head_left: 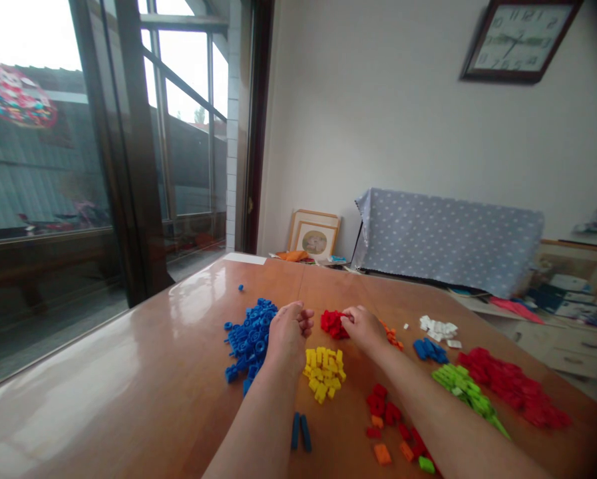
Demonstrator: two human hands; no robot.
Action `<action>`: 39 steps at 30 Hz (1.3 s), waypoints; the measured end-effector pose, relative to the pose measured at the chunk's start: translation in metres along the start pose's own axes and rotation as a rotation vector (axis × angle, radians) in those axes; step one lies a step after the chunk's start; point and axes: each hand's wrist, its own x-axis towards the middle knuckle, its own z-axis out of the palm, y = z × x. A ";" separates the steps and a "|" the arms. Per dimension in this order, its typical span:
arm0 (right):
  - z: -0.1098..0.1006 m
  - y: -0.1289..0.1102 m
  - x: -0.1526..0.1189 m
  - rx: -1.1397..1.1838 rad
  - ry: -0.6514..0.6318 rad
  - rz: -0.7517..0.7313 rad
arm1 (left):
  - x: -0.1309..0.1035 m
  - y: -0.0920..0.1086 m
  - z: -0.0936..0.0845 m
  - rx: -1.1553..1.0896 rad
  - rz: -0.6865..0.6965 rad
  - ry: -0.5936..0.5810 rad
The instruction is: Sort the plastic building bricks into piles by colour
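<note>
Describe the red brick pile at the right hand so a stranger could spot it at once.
On the brown table, look beyond the yellow brick pile to the right hand. The red brick pile sits at that hand's left side. Unlike the long red heap far right and the scattered red bricks nearer the camera, it is small and compact.

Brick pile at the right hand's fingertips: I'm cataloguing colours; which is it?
Red; this pile of small plastic bricks shows best in the head view.

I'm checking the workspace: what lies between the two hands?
In the head view, the red pile lies between the left hand and the right hand, nearer the right.
</note>
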 end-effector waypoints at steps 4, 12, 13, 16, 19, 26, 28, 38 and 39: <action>-0.002 0.002 -0.001 -0.012 0.002 -0.010 | 0.000 -0.001 0.000 0.011 0.001 -0.003; 0.001 0.000 -0.002 -0.010 0.004 -0.040 | 0.000 -0.001 0.000 0.009 0.000 -0.004; 0.002 0.000 -0.002 -0.005 0.007 -0.040 | 0.000 -0.001 0.000 0.010 0.001 -0.004; 0.004 0.000 -0.003 0.019 0.020 -0.036 | 0.001 -0.002 0.000 0.016 0.000 -0.007; 0.003 0.001 -0.004 0.056 0.033 -0.038 | 0.002 -0.002 0.000 0.020 -0.007 -0.006; -0.021 0.010 -0.014 0.186 0.037 -0.072 | -0.001 -0.004 0.002 0.044 -0.017 -0.030; -0.030 0.016 -0.021 0.228 0.015 -0.082 | 0.000 -0.006 0.003 0.054 -0.016 -0.046; -0.091 0.040 -0.085 0.405 -0.368 -0.095 | -0.006 -0.015 0.007 0.213 0.016 -0.156; -0.096 0.041 -0.094 0.391 -0.386 -0.091 | -0.009 -0.015 0.007 0.236 0.022 -0.170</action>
